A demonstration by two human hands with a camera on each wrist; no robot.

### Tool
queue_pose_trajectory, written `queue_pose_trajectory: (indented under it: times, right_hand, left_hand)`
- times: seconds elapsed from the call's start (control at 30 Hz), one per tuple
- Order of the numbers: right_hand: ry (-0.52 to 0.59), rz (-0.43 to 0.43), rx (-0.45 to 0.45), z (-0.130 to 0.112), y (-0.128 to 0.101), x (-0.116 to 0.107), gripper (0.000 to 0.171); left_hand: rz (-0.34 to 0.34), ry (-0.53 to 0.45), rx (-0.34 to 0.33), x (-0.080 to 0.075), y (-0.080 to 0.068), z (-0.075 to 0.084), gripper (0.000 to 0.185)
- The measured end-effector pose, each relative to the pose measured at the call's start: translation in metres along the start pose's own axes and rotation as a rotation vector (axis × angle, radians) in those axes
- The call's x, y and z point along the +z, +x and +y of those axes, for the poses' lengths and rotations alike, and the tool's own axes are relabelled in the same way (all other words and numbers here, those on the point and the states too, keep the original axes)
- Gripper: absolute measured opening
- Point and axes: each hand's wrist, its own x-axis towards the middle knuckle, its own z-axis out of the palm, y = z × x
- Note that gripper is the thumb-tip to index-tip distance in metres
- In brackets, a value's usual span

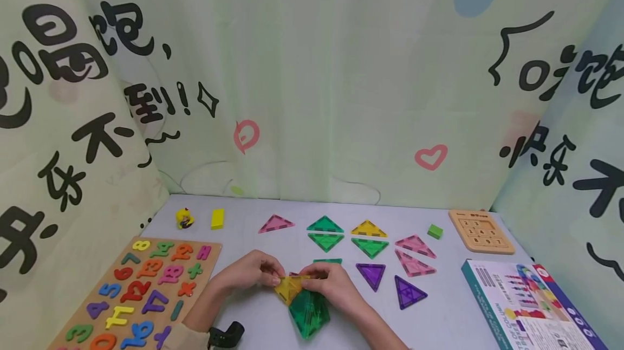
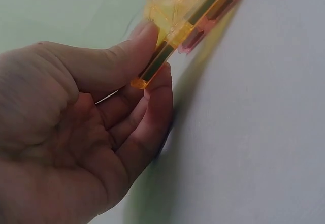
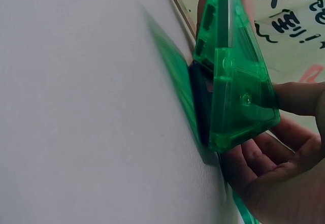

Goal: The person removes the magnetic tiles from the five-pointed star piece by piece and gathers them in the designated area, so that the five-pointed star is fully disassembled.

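Note:
Both hands hold one cluster of joined, see-through magnetic tiles low over the white table. My left hand (image 1: 251, 271) pinches the outer corner of a yellow magnetic tile (image 2: 175, 38) between thumb and fingertips. A pink tile (image 2: 210, 18) lies close along the yellow one's underside in the left wrist view. My right hand (image 1: 333, 285) grips the cluster's other side, thumb and fingers at the corner of a green magnetic tile (image 3: 244, 97). In the head view the green part (image 1: 309, 315) angles down toward me. A dark piece (image 3: 201, 102) shows beneath the green tiles.
Beyond the hands lie loose triangle tiles: pink (image 1: 276, 223), green (image 1: 325, 224), yellow (image 1: 369, 228) and purple (image 1: 410, 292). A number board (image 1: 214, 252) stands left, a box (image 1: 531, 306) and wooden number puzzle (image 1: 480, 231) right. Yellow block (image 1: 217, 219), figurine (image 1: 184, 218) and green block (image 1: 435, 232) sit farther back.

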Motion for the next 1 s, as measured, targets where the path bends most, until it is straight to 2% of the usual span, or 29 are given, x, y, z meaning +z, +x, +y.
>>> queue_pose_trajectory:
  times: [0.2,0.3,0.4,0.53,0.67,0.8,1.0]
  right_hand:
    - [0.003,-0.007,-0.001,-0.003,-0.001,0.0,0.024]
    - [0.008,-0.02,0.001,-0.003,-0.002,0.0,0.022]
    - [0.005,-0.033,0.007,-0.003,-0.002,0.0,0.019]
    - [-0.001,-0.034,0.015,-0.001,-0.001,0.0,0.019]
    - [0.0,-0.04,0.021,0.0,-0.001,0.0,0.019]
    - [0.003,-0.047,0.03,0.0,-0.001,0.0,0.019]
    - [-0.005,-0.044,0.033,0.0,-0.002,0.002,0.019]
  left_hand:
    - [0.028,-0.056,-0.028,-0.003,0.0,-0.002,0.012]
    - [0.098,-0.077,-0.05,-0.005,0.0,-0.004,0.015]
    - [0.209,-0.077,-0.085,-0.006,0.0,-0.006,0.015]
    - [0.357,-0.039,-0.133,-0.005,0.004,-0.007,0.013]
    - [0.454,0.011,-0.142,-0.005,0.01,-0.007,0.01]
    - [0.507,0.1,-0.112,-0.009,0.019,-0.005,0.009]
    - [0.552,0.232,-0.128,-0.015,0.035,-0.002,0.009]
